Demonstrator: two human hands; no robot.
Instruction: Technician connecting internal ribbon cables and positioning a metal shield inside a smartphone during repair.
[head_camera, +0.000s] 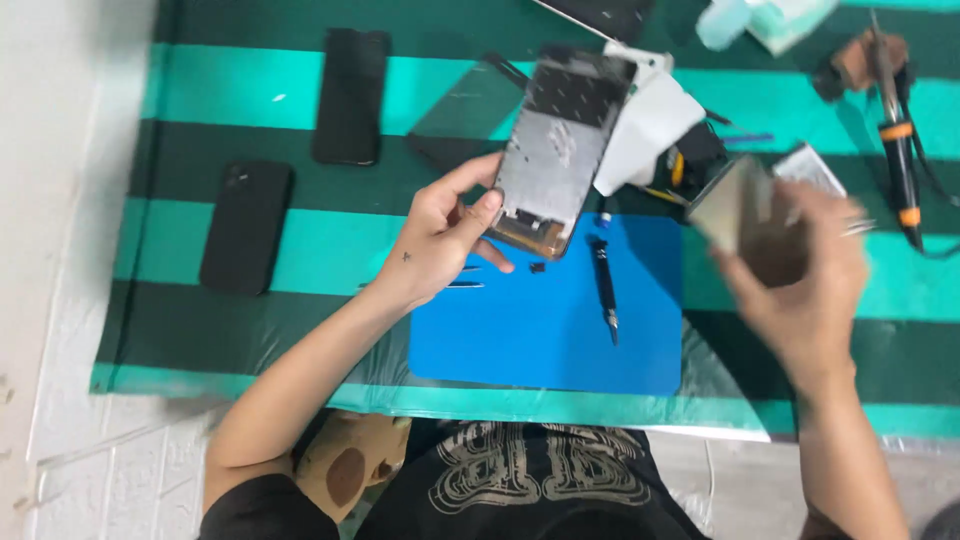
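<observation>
Risk I see: left hand pinches the opened phone above the blue mat; right hand, blurred, grips a panel, which may slip.

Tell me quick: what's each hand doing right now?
Left hand: closed on opened grey phone frame.
Right hand: blurred, holding flat brownish-grey panel.

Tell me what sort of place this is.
Probably a phone repair bench. The left hand holds an opened grey phone body with bare internals over a blue rectangular work mat with a black screwdriver on it; two black phones lie on the green striped cloth.
</observation>
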